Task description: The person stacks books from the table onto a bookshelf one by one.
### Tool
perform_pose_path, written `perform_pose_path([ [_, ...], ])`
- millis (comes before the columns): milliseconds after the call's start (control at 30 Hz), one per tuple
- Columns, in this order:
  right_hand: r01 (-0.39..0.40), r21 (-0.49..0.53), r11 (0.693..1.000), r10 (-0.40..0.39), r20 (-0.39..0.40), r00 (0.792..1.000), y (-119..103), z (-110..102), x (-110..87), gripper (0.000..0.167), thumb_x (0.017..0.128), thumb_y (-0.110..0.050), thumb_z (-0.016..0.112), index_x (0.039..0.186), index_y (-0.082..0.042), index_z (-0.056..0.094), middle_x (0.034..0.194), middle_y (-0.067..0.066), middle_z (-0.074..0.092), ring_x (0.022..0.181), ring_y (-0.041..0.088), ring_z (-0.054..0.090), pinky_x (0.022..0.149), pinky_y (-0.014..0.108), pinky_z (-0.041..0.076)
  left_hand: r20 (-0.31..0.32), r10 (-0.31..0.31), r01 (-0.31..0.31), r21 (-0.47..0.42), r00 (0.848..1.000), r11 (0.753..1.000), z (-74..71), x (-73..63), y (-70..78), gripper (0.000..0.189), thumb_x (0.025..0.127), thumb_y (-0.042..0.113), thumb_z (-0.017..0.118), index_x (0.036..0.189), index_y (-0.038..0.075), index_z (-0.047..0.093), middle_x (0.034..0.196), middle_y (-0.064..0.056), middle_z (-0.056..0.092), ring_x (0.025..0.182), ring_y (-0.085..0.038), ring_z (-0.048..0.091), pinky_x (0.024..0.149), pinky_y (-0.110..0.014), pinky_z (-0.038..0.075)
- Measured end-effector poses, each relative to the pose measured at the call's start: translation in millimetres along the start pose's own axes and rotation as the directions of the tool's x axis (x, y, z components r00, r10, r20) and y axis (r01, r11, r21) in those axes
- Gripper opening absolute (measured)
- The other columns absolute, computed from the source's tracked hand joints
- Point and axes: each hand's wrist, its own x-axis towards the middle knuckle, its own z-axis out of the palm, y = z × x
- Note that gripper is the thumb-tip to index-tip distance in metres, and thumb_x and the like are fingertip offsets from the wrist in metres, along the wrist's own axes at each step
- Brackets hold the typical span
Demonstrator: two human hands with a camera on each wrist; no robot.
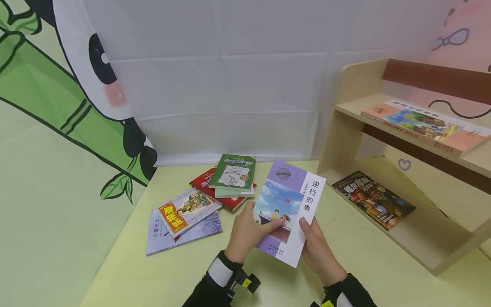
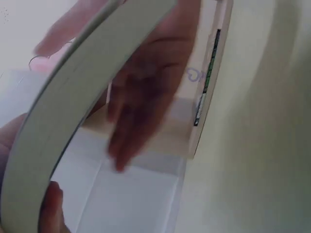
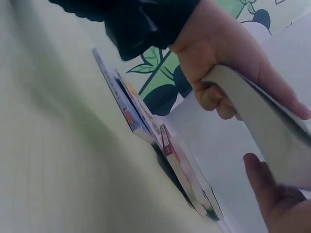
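A purple and white paperback book (image 1: 285, 204) with a blue-sky picture on its cover is held tilted above the table. My left hand (image 1: 247, 232) grips its lower left side, thumb across the cover; in the right wrist view the left hand's fingers (image 3: 216, 102) curl beneath it. On the opposite edge, my right hand (image 1: 320, 253) holds the book with the thumb at the front. The left wrist view shows the book's page edge (image 2: 63, 107), bowed, and the right hand (image 2: 150, 87) blurred beyond it.
Left of the hands lie stacked books: a green one (image 1: 233, 172), a red one (image 1: 203, 181), a yellow-labelled one (image 1: 189, 209) and a pale blue one (image 1: 161, 238). A wooden shelf (image 1: 326, 149) at right bears an orange book (image 1: 422, 123) above and a dark book (image 1: 372, 198) below.
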Motion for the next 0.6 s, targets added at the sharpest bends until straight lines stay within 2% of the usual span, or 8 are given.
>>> perform_pose_path([
  [100, -0.014, 0.022, 1.000, 0.016, -0.118, 0.993, -0.1, 5.6, -2.2, 0.043, 0.107, -0.027, 0.035, 0.147, -0.021, 0.021, 0.124, -0.009, 0.059, 0.110, 0.013, 0.062, 0.086, 0.035, 0.054, -0.026, -0.007, 0.007, 0.012, 1.000, 1.000, 10.4, -9.8, 2.5, 0.074, 0.070, 0.056, 0.081, 0.116, 0.006, 0.051, 0.088, -0.001, 0.064, 0.073, -0.010, 0.059, 0.058, -0.029, 0.046],
  [200, -0.078, -0.009, 0.997, 0.073, -0.258, 0.963, -3.2, 8.7, -4.3, 0.045, 0.104, -0.023, 0.045, 0.146, -0.016, 0.027, 0.114, -0.006, 0.063, 0.099, 0.015, 0.067, 0.080, 0.039, 0.056, -0.057, 0.017, -0.015, 0.036, 0.998, 0.999, 17.1, -19.8, 5.0, 0.074, 0.071, 0.055, 0.081, 0.116, 0.005, 0.050, 0.087, -0.001, 0.064, 0.071, -0.010, 0.059, 0.055, -0.027, 0.045],
  [300, -0.137, -0.035, 0.990, 0.118, -0.330, 0.937, -7.6, 10.3, -4.8, 0.052, 0.101, -0.016, 0.052, 0.146, -0.009, 0.028, 0.111, -0.003, 0.062, 0.094, 0.016, 0.068, 0.079, 0.041, 0.057, -0.069, 0.048, -0.045, 0.052, 0.996, 0.998, 19.2, -27.6, 7.4, 0.076, 0.072, 0.055, 0.080, 0.118, 0.004, 0.048, 0.086, -0.002, 0.064, 0.071, -0.009, 0.059, 0.055, -0.025, 0.044],
  [367, -0.133, -0.046, 0.990, 0.111, -0.329, 0.938, -10.3, 9.8, -4.6, 0.052, 0.099, -0.011, 0.053, 0.145, -0.005, 0.029, 0.111, -0.001, 0.062, 0.094, 0.017, 0.069, 0.080, 0.041, 0.056, -0.061, 0.071, -0.068, 0.051, 0.996, 0.996, 18.8, -30.3, 9.2, 0.077, 0.073, 0.054, 0.080, 0.119, 0.003, 0.047, 0.087, -0.002, 0.064, 0.072, -0.009, 0.059, 0.056, -0.025, 0.044],
  [467, -0.126, -0.068, 0.990, 0.099, -0.311, 0.945, -15.4, 5.9, -5.4, 0.042, 0.099, -0.009, 0.054, 0.138, -0.010, 0.038, 0.107, -0.002, 0.064, 0.091, 0.017, 0.069, 0.076, 0.039, 0.057, -0.014, 0.093, -0.092, 0.022, 0.996, 0.995, 16.7, -32.1, 10.8, 0.076, 0.076, 0.052, 0.079, 0.124, 0.004, 0.045, 0.093, -0.002, 0.065, 0.078, -0.010, 0.061, 0.061, -0.025, 0.046],
  [567, -0.101, -0.096, 0.990, 0.075, -0.245, 0.967, -22.3, -3.0, -7.2, 0.032, 0.099, -0.007, 0.053, 0.129, -0.018, 0.047, 0.104, -0.003, 0.068, 0.089, 0.019, 0.071, 0.073, 0.038, 0.058, 0.093, 0.111, -0.106, -0.059, 0.989, 0.993, 11.8, -31.3, 9.4, 0.070, 0.082, 0.048, 0.075, 0.127, 0.006, 0.043, 0.098, -0.002, 0.066, 0.083, -0.009, 0.062, 0.066, -0.026, 0.048],
  [600, -0.097, -0.109, 0.989, 0.072, -0.214, 0.974, -25.3, -6.9, -8.1, 0.031, 0.099, -0.007, 0.052, 0.127, -0.021, 0.050, 0.103, -0.003, 0.069, 0.088, 0.019, 0.071, 0.073, 0.038, 0.058, 0.148, 0.112, -0.099, -0.089, 0.983, 0.991, 9.1, -30.3, 7.6, 0.066, 0.085, 0.047, 0.073, 0.128, 0.006, 0.043, 0.094, -0.002, 0.064, 0.079, -0.009, 0.060, 0.065, -0.026, 0.047],
])
